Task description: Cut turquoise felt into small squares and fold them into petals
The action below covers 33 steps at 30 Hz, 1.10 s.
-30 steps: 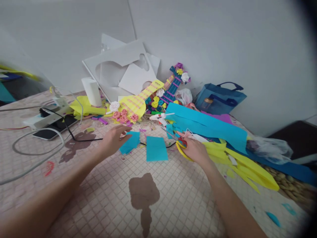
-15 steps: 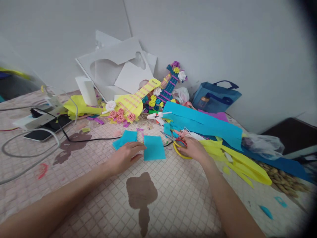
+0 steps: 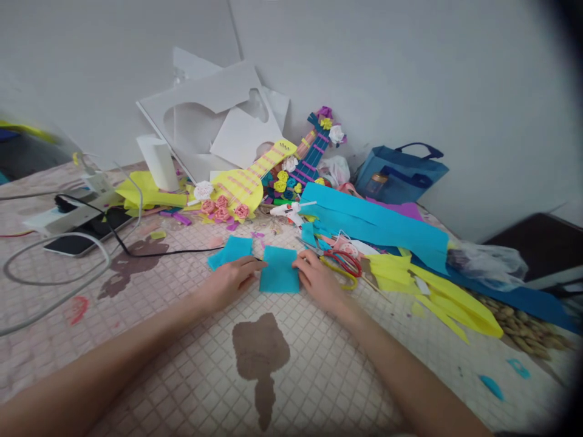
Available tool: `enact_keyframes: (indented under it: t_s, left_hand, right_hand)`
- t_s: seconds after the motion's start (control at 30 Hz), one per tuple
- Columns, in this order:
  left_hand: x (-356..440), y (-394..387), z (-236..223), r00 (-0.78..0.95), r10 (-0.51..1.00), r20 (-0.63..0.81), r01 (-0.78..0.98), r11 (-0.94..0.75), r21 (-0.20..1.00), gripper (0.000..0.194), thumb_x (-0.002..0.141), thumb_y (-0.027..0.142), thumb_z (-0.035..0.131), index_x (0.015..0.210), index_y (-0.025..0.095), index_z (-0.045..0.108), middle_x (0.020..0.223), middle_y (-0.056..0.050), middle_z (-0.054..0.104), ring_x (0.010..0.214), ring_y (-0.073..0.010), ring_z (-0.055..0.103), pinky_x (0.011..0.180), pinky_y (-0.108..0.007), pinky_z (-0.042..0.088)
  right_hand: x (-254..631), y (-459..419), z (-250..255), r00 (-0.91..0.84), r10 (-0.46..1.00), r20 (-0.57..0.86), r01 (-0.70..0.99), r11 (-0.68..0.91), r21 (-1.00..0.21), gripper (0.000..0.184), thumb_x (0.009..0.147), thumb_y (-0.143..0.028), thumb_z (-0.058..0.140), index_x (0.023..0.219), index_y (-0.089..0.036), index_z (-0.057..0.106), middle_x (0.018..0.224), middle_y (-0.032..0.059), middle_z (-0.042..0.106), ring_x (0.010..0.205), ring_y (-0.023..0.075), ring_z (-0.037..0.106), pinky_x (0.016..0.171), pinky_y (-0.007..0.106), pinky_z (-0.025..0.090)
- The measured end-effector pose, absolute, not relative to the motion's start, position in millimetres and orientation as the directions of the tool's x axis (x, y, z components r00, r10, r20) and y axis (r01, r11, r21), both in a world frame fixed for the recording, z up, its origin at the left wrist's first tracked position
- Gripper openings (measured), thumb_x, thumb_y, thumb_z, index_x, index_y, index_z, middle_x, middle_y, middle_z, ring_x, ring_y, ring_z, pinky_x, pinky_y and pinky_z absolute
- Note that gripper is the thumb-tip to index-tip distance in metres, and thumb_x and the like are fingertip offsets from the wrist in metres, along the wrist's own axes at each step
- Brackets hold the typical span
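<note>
A blue paper rectangle (image 3: 279, 271) lies in front of me, between my two hands. My left hand (image 3: 234, 277) has its fingers closed at the left edge of this sheet. At the opposite edge, my right hand (image 3: 319, 280) grips the paper with bent fingertips. More blue paper pieces (image 3: 232, 250) rest just beyond my left hand, partly overlapped by it. Scissors with red and yellow handles (image 3: 348, 264) lie on the table right beside my right hand, not held.
A white glue gun (image 3: 289, 210) lies behind the paper, near a yellow paper guitar (image 3: 241, 185). Long blue paper (image 3: 373, 215) and yellow strips (image 3: 432, 294) spread across the right. A power strip (image 3: 68, 212), phone (image 3: 84, 237) and cables occupy the left.
My right hand has let go of the scissors, leaving them on the table, and moved left to the blue rectangle's right edge. The rectangle has shifted slightly left; my left hand stays near its left edge.
</note>
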State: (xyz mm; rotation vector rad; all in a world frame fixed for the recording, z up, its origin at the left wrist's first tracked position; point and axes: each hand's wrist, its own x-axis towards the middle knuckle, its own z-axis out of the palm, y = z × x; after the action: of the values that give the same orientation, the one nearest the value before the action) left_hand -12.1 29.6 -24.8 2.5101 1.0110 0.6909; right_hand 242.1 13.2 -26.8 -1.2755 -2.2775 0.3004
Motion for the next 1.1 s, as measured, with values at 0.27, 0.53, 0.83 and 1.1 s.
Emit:
enact_keyframes:
  t_s: [0.27,0.53,0.83,1.1]
  left_hand:
    - [-10.6,28.1,-17.4,0.554,0.812,0.185,0.455,-0.48,0.75,0.061,0.077,0.016,0.055,0.135,0.021,0.037,0.079,0.0,0.065,0.057,-0.0096,0.056,0.055,-0.021,0.047]
    - [-0.1,18.7,-21.7,0.464,0.876,0.133,0.075,-0.188,0.979,0.044,0.079,0.027,0.063,0.12,0.016,0.053,0.09,-0.008,0.068,0.075,-0.0194,0.067,0.069,-0.033,0.055]
    - [0.3,13.0,-4.9,0.396,0.883,0.251,-0.153,-0.206,0.967,0.025,0.067,0.027,0.076,0.089,0.017,0.069,0.087,-0.007,0.071,0.077,-0.02,0.066,0.068,-0.03,0.053]
    - [-0.7,7.1,-2.7,0.367,0.852,0.372,0.006,-0.403,0.915,0.019,0.075,0.027,0.07,0.093,0.02,0.069,0.093,-0.006,0.068,0.082,-0.0187,0.064,0.073,-0.028,0.051]
  right_hand:
    - [230.3,5.3,-26.8,-0.219,0.893,0.393,0.515,0.448,-0.731,0.019,0.075,-0.009,0.048,0.088,-0.021,0.055,0.1,0.0057,0.059,0.08,0.0178,0.058,0.065,0.029,0.047]
    - [218.2,-15.6,-20.7,-0.35,0.83,0.434,0.472,0.557,-0.684,0.018,0.084,-0.019,0.049,0.097,-0.026,0.06,0.111,0.0062,0.062,0.1,0.021,0.059,0.085,0.038,0.046]
    - [207.8,-15.9,-15.2,-0.092,0.989,0.114,-0.038,0.111,-0.993,0.032,0.088,-0.049,0.045,0.107,-0.023,0.05,0.092,0.0057,0.061,0.072,0.0154,0.06,0.058,0.029,0.049]
    - [195.6,-18.5,-21.2,-0.416,0.884,-0.212,-0.369,-0.378,-0.849,0.035,0.076,-0.049,0.063,0.093,-0.018,0.057,0.075,0.002,0.063,0.063,0.0129,0.059,0.049,0.022,0.046]
